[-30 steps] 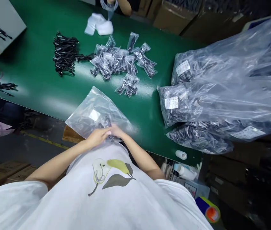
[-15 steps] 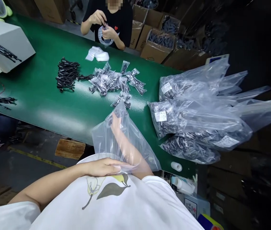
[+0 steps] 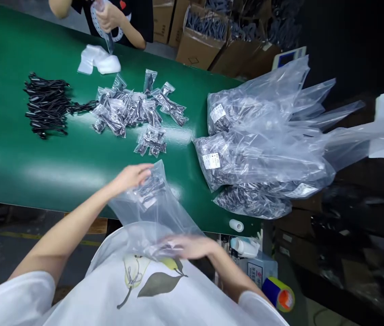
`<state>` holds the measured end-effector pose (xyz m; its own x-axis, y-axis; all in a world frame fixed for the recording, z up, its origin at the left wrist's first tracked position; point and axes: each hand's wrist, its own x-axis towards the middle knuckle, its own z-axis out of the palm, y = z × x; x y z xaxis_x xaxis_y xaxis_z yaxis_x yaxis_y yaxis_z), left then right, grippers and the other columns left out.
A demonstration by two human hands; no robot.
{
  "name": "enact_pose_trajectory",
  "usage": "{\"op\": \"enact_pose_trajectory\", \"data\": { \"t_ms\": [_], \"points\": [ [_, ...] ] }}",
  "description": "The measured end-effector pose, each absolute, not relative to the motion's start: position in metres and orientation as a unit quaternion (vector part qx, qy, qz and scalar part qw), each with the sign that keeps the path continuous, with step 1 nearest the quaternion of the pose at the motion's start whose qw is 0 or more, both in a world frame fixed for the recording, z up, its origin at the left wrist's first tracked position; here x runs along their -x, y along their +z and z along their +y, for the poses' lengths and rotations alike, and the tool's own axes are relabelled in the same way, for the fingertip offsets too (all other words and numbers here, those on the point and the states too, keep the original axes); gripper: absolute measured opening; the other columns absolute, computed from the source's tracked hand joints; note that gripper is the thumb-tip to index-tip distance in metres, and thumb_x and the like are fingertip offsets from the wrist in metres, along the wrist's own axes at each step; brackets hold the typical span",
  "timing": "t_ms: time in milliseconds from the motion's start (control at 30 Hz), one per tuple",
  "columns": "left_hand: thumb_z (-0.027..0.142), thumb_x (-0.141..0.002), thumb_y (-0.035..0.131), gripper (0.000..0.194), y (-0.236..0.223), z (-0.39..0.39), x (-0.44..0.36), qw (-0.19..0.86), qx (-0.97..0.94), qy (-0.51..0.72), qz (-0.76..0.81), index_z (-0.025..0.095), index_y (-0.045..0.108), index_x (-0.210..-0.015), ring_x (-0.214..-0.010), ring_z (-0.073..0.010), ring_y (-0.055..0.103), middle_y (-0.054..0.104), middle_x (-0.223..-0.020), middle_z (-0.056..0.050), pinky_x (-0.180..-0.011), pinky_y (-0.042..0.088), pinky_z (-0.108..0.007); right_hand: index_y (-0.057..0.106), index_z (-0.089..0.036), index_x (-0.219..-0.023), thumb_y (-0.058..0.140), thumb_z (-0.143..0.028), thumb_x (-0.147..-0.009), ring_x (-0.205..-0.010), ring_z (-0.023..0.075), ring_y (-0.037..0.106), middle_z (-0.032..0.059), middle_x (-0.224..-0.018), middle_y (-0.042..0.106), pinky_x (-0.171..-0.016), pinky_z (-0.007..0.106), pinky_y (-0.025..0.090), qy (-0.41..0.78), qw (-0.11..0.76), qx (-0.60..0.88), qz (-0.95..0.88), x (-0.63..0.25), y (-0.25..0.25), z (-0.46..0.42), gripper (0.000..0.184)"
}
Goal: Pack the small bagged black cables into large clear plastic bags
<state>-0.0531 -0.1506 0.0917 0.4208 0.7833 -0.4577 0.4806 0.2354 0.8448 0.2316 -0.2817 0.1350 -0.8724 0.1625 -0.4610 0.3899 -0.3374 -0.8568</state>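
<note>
Green tabletop (image 3: 25,154), packing room; cardboard cartons (image 3: 202,34) behind. Loose black cables (image 3: 44,104), small bagged cables (image 3: 134,108), filled labelled sacks (image 3: 246,149) on it. Co-worker's hand (image 3: 108,18) at far edge. Large clear bag (image 3: 154,208) at near edge: left hand (image 3: 131,176) fingers curled onto its far end; right hand (image 3: 188,246) blurred, fingers flat at mouth. Risk: slick film slips, contents spill off edge.

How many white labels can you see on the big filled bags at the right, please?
3: one on the top bag, one on the middle bag, one on a lower bag. Others may be hidden.
</note>
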Motion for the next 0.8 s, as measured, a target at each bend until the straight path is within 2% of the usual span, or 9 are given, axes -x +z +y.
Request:
{"op": "enact_pose_trajectory", "data": {
  "t_ms": [67,133,233,333,367,467,567,700,800],
  "points": [
    [0.031,-0.094,0.057,0.055,0.055,-0.093,0.037,0.546,-0.593,0.128,0.578,0.02,0.055,-0.148,-0.046,-0.0168,0.055,0.062,-0.054,0.004,-0.066,0.046,-0.027,0.068,-0.022,-0.132,0.063,-0.056,-0.091,-0.116,0.0215,0.07,0.0133,-0.126,0.072,-0.1,0.03,0.052,-0.823,0.13,-0.18,0.523,-0.279,0.161,-0.26,0.054],
    [0.02,-0.091,0.056,0.064,0.015,-0.047,0.017,0.556,-0.564,0.094,0.603,0.017,0.045,-0.155,-0.044,-0.0178,0.055,0.06,-0.05,0.005,-0.068,0.047,-0.028,0.075,-0.019,-0.119,0.061,-0.059,-0.091,-0.092,0.0204,0.076,0.0144,-0.103,0.078,-0.082,0.028,0.058,-0.857,0.113,-0.194,0.464,-0.31,0.166,-0.218,0.051],
    [0.01,-0.087,0.054,0.067,-0.035,-0.013,-0.008,0.554,-0.529,0.066,0.639,0.014,0.044,-0.153,-0.047,-0.0184,0.058,0.059,-0.05,0.004,-0.072,0.048,-0.029,0.076,-0.018,-0.091,0.061,-0.06,-0.091,-0.06,0.017,0.068,0.0069,-0.07,0.073,-0.06,0.027,0.054,-0.813,-0.069,-0.351,0.46,-0.308,0.118,-0.135,0.045],
    [0.013,-0.088,0.05,0.051,-0.055,-0.021,-0.009,0.503,-0.545,0.083,0.666,0.016,0.057,-0.138,-0.062,-0.02,0.063,0.068,-0.068,-0.002,-0.079,0.049,-0.03,0.074,-0.018,-0.089,0.058,-0.037,-0.095,-0.069,0.0158,0.065,0.0039,-0.079,0.072,-0.071,0.029,0.053,-0.589,-0.182,-0.566,0.547,-0.262,0.033,-0.058,0.025],
    [0.017,-0.09,0.048,0.043,-0.056,-0.029,-0.003,0.492,-0.55,0.092,0.669,0.017,0.062,-0.131,-0.068,-0.0206,0.065,0.07,-0.075,-0.004,-0.081,0.049,-0.031,0.074,-0.019,-0.089,0.056,-0.025,-0.095,-0.078,0.017,0.067,0.0048,-0.086,0.073,-0.08,0.031,0.054,-0.508,-0.145,-0.592,0.608,-0.244,0.007,-0.039,0.02],
    [0.031,-0.095,0.043,0.03,-0.048,-0.059,0.028,0.466,-0.549,0.107,0.685,0.021,0.068,-0.108,-0.085,-0.022,0.066,0.072,-0.092,-0.005,-0.088,0.049,-0.033,0.071,-0.018,-0.114,0.041,-0.004,-0.094,-0.108,0.0232,0.064,0.0121,-0.121,0.069,-0.094,0.038,0.05,-0.355,-0.035,-0.542,0.761,-0.2,-0.047,-0.001,0.039],
    [0.034,-0.09,0.051,0.027,-0.041,-0.08,0.063,0.442,-0.537,0.118,0.708,0.023,0.065,-0.11,-0.095,-0.0215,0.064,0.071,-0.106,-0.005,-0.093,0.05,-0.034,0.06,-0.018,-0.135,0.036,0.0,-0.094,-0.133,0.0262,0.05,0.0146,-0.146,0.055,-0.108,0.045,0.042,-0.268,-0.012,-0.427,0.863,-0.182,-0.07,0.014,0.05],
    [0.016,-0.076,0.053,0.056,-0.046,-0.083,0.095,0.49,-0.501,0.103,0.706,0.021,0.053,-0.132,-0.093,-0.019,0.066,0.069,-0.109,-0.006,-0.089,0.053,-0.031,0.066,-0.015,-0.12,0.033,-0.008,-0.1,-0.126,0.0265,0.051,0.0155,-0.127,0.064,-0.116,0.049,0.032,-0.198,0.018,-0.381,0.903,-0.188,-0.084,0.012,0.039],
    [0.013,-0.078,0.052,0.057,-0.05,-0.084,0.107,0.457,-0.535,0.001,0.711,0.02,0.052,-0.134,-0.092,-0.0222,0.068,0.071,-0.103,-0.008,-0.087,0.052,-0.034,0.067,-0.014,-0.111,0.033,-0.005,-0.098,-0.118,0.0258,0.053,0.0147,-0.119,0.065,-0.12,0.048,0.026,-0.182,0.037,-0.343,0.921,-0.197,-0.085,0.004,0.037]
  ]
}}
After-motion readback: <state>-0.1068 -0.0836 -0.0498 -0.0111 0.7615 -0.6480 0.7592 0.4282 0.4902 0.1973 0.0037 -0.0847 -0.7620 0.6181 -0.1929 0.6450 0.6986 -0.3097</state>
